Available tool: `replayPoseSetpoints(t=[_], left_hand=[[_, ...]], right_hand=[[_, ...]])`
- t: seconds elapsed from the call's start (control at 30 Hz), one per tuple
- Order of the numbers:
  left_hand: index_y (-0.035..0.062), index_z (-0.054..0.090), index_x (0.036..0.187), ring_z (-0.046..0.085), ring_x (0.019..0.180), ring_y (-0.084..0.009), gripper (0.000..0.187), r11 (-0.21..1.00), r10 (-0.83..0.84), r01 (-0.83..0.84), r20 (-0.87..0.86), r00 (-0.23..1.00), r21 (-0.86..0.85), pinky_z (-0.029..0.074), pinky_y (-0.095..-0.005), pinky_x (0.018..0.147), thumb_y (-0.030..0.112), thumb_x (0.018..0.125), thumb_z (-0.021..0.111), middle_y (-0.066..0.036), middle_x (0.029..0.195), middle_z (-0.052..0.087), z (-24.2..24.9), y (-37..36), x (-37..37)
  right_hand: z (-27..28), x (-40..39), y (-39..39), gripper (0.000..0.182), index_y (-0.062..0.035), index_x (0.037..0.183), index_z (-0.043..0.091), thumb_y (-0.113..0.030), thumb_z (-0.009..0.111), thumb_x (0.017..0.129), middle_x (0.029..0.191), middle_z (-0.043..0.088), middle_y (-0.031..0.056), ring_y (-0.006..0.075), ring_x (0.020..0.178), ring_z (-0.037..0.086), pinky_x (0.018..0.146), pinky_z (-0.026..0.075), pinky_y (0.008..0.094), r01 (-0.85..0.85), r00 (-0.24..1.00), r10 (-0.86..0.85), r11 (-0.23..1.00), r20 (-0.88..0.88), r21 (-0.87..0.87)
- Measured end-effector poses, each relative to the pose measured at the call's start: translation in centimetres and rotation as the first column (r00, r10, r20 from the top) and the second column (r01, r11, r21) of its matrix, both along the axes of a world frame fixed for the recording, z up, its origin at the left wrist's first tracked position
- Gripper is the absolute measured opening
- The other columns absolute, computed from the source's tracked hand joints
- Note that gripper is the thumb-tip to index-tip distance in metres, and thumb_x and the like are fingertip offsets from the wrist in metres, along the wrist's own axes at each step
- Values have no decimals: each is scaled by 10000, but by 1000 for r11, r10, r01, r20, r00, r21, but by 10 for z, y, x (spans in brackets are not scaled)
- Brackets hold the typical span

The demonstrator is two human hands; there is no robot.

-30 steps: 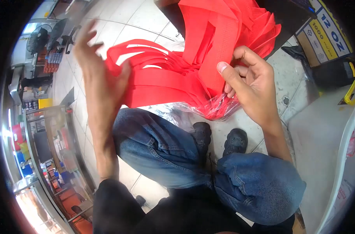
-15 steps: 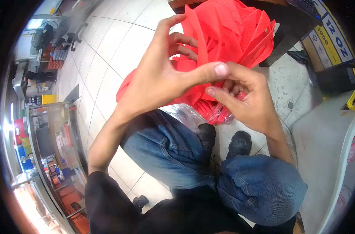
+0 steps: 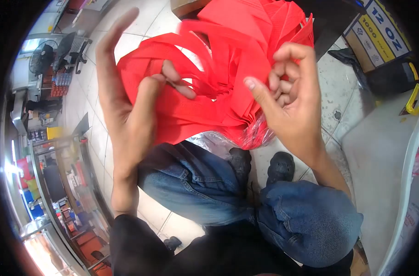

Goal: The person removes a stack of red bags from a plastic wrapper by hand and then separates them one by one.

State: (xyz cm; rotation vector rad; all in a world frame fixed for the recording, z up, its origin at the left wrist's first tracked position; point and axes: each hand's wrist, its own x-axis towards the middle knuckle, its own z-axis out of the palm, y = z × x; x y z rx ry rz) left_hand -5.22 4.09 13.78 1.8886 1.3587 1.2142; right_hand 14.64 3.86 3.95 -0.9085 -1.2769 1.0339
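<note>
A big bundle of red fabric bags (image 3: 246, 55) with loose strap-like loops hangs in front of my knees. My left hand (image 3: 131, 110) is at the bundle's left side, its thumb and some fingers closed on a red fabric bag (image 3: 182, 112) while the index finger points up. Two fingertips show among the red loops. To the right of the bundle is my right hand (image 3: 294, 92), fingers loosely curled and thumb apart, with nothing visible in it. Clear plastic wrap (image 3: 255, 132) lies around the bundle's lower end.
Below are my jeans-covered knees (image 3: 310, 221) and dark shoes (image 3: 280, 168) on white floor tiles. A printed carton (image 3: 379, 34) and a pale bin-like container (image 3: 379, 142) stand at right. A metal shelf rack (image 3: 57, 184) and a fan (image 3: 41, 57) are at left.
My left hand has moved left and turned, drawing red fabric out to the left. My right hand has come away from the plastic-wrapped lower end and risen slightly, its thumb now apart.
</note>
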Motion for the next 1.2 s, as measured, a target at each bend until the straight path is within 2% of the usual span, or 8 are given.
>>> replayPoseSetpoints(t=[0.03,0.17,0.27,0.33,0.73,0.93,1.1,1.2], left_hand=[[33,365,1449,724,847,-199,649,992,-80,76,-30,996,-102,602,-361,859,-4,806,450,-164,1351,560,2,0,-11],[33,392,1433,726,824,-200,638,999,-23,25,-56,998,35,602,-362,859,-10,799,451,-170,1393,521,3,-3,-3],[9,438,1386,722,788,-209,580,997,-17,20,-44,999,72,605,-346,805,-32,808,431,-202,1192,608,5,-6,2],[-20,485,1286,703,730,-222,473,996,-89,89,17,996,-11,593,-325,740,-66,824,395,-169,980,606,6,-8,-4],[-31,534,869,473,592,-112,179,996,-47,55,106,993,-73,542,-317,635,-65,885,359,-86,771,498,6,-8,-9],[-55,623,937,527,668,-138,232,938,-107,112,32,994,-329,522,-303,727,49,909,418,-113,831,611,20,-5,-10],[-55,652,1083,611,906,-116,449,937,-145,79,-174,974,-340,481,-255,765,280,810,777,-63,979,674,18,-10,5],[-41,682,1021,616,815,-77,286,923,-92,24,-159,983,-385,487,-228,725,185,857,747,-28,889,683,14,-7,19]], right_hand=[[-2,-1,4,379,-21,1150,482,31,719,858,872,585,27,-21,674,511,528,352,110,68,997,-70,996,31,54],[1,1,4,440,0,1220,494,19,734,852,947,638,62,-23,674,532,531,357,110,87,960,-115,989,254,122],[-1,-1,5,400,26,1203,532,20,731,855,1000,659,83,-28,656,524,526,360,118,129,962,-147,987,230,93],[-2,-4,7,262,30,992,620,-40,780,796,728,564,55,62,500,444,442,330,218,208,966,-219,974,137,92],[12,-2,-1,95,55,862,657,2,734,842,677,594,53,38,483,438,421,288,208,119,967,-203,892,152,436],[16,-3,-11,101,59,868,679,-26,731,857,653,591,73,56,488,470,431,310,227,58,988,-90,968,124,244],[16,-14,-3,148,55,913,694,-37,758,816,740,638,110,142,562,582,489,424,262,-126,990,86,893,112,433],[19,-11,-5,224,28,962,711,-80,785,779,851,677,130,226,661,662,567,512,297,-254,964,189,868,188,427]])
